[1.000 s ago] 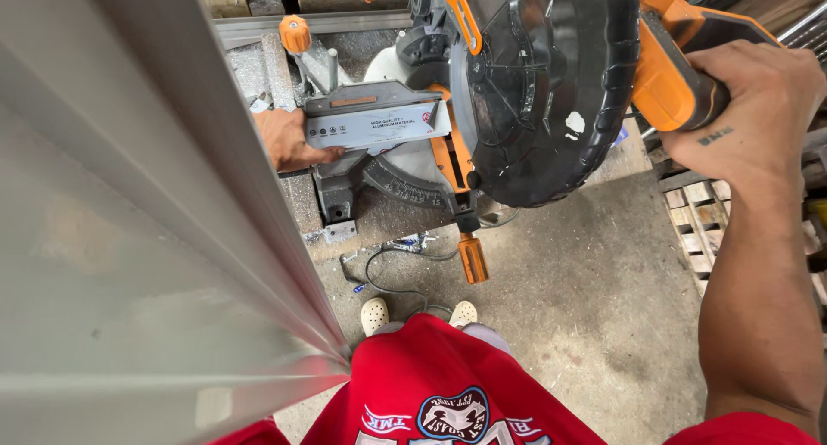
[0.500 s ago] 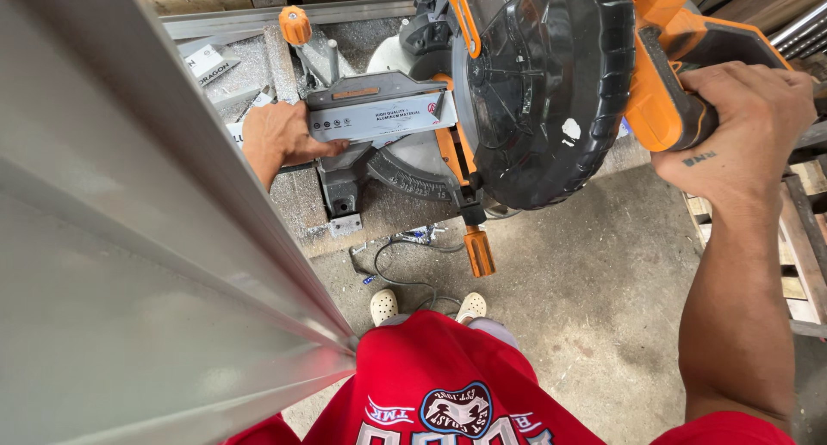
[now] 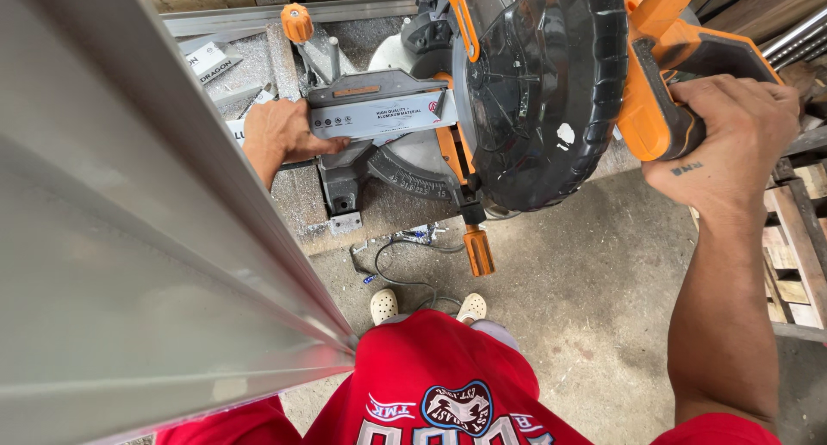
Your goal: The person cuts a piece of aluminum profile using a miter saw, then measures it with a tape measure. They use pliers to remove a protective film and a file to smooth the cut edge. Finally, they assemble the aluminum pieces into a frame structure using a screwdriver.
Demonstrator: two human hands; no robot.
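Up on the bench, the saw [image 3: 517, 100] sat with its round black blade guard [image 3: 551, 83] tipped toward the camera and its orange handle [image 3: 659, 100] out to the right. The right hand [image 3: 732, 135] was wrapped tight around that handle, fingers closed over the grip. The left hand [image 3: 280, 135] lay flat on the near end of a short aluminium bar [image 3: 379, 113], pressing it down on the saw's base just left of the blade guard; its fingers were stretched out and together, not curled around anything. A long grey metal profile [image 3: 129, 238] filled the left side of the view, slanting from the top down to the person's red shirt [image 3: 448, 385]. Below the bench lay a concrete floor [image 3: 586, 290] with a black cable [image 3: 396, 268], and two pale shoes [image 3: 426, 307] showed above the shirt.
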